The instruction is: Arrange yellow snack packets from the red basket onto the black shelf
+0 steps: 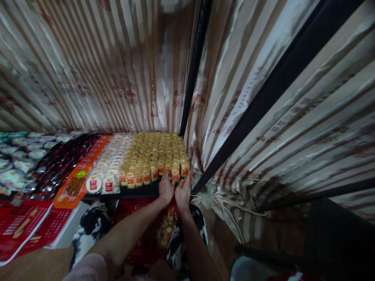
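Note:
Rows of small yellow snack packets (155, 150) with red labels stand close together at the right end of a black shelf (137, 192). At the front of these rows, my left hand (166, 189) has its fingers closed against the left side of a yellow snack packet (175, 171). My right hand (183, 192) grips from the other side, its fingers reaching up beside the packet at the row's right end. The two hands are close together, and their fingertips are partly hidden. Under my forearms, a red basket (137, 249) holds more yellow packets.
White round packets (108, 183), orange flat packs (70, 191) and dark shiny packets (63, 160) line the shelf leftward. A red crate (17, 218) stands below. Black posts (234, 136) and striped curtains (131, 70) enclose the back and right. A dark box-like object (336, 238) is at lower right.

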Motion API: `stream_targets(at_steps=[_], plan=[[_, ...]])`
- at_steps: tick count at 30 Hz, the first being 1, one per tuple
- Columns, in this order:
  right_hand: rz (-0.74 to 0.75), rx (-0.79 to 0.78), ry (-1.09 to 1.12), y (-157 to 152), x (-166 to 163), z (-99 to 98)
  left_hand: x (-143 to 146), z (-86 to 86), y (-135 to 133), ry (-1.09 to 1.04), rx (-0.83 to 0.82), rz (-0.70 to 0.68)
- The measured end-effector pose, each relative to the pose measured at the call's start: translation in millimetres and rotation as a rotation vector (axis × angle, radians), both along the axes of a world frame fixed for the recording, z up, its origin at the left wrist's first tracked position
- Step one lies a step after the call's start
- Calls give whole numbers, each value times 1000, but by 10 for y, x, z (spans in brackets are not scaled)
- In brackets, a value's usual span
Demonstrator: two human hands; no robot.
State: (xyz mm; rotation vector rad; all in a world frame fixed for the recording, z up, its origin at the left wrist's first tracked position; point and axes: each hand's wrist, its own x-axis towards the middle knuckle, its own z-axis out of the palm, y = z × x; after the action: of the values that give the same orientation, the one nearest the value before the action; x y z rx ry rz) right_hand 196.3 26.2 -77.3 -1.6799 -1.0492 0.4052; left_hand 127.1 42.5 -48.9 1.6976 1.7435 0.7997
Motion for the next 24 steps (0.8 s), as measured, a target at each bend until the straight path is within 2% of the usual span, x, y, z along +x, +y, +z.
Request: stream_targets(at_steps=[10, 16, 24], plan=[[67, 32, -72, 28, 36, -59, 8, -31, 59, 17, 4, -12], [35, 35, -47, 20, 27, -45, 5, -43, 33, -26, 46, -9], [42, 35, -72, 12, 27, -44, 25, -10, 29, 52, 26, -44]])
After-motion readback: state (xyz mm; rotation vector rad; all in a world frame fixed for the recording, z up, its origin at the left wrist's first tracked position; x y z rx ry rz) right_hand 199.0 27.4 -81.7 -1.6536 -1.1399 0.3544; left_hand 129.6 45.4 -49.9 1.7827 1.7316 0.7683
